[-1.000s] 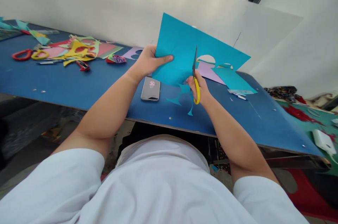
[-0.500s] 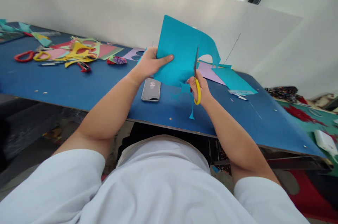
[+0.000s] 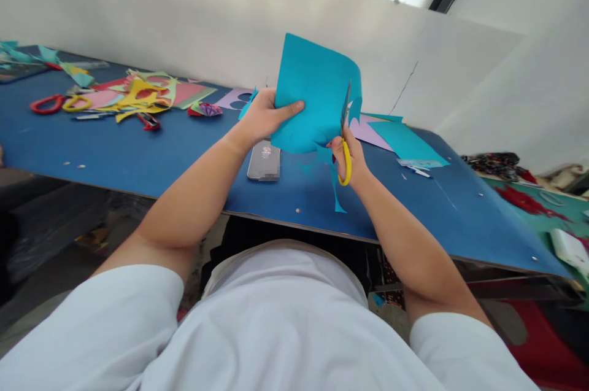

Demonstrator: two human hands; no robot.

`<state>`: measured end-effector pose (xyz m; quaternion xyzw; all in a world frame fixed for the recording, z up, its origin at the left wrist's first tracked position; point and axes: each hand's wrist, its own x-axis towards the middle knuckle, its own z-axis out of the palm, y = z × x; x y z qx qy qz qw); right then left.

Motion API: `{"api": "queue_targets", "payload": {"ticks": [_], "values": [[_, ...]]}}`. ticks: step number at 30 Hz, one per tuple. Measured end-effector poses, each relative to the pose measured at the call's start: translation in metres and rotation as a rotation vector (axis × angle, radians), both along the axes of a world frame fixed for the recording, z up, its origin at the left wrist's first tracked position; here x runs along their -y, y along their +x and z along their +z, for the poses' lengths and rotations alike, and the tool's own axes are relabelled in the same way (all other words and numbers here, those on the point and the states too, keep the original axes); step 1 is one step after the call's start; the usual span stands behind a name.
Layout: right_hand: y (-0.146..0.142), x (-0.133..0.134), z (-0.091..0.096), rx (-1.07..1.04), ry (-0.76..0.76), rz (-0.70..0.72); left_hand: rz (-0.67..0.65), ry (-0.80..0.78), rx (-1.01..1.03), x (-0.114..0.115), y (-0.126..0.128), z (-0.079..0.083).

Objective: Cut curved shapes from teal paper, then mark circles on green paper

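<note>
My left hand (image 3: 269,113) pinches a blue sheet of paper (image 3: 313,81) by its left edge, thumb on the near face and fingers hidden behind. My right hand (image 3: 352,154) grips scissors with yellow handles (image 3: 345,164). Their dark blades point up along the right part of the sheet, where the paper is cut and curls away. A thin blue strip (image 3: 337,194) hangs below the sheet near my right hand. Under my left wrist, a grey phone (image 3: 264,161) lies on the blue table (image 3: 193,161).
Paper scraps (image 3: 142,93) lie in a heap at the left, with red-handled scissors (image 3: 47,104), yellow-handled scissors (image 3: 77,102) and a red cutter (image 3: 150,122). More blue paper (image 3: 409,142) and a pen (image 3: 419,172) lie on the right. A white wall (image 3: 184,23) stands behind the table.
The right part of the blue sheet now curls inward, and the open gap in it has narrowed. The scissor blades have tilted slightly to the right. Both hands keep their holds.
</note>
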<state>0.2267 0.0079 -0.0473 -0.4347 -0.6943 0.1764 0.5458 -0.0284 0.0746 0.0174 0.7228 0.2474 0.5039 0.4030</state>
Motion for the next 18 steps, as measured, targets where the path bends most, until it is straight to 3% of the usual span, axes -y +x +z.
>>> {"api": "queue_targets", "payload": {"ticks": [18], "values": [[-0.005,0.007,0.004,0.000,0.066,-0.015,0.028,-0.004,0.011,0.022,-0.001,0.010]]}}
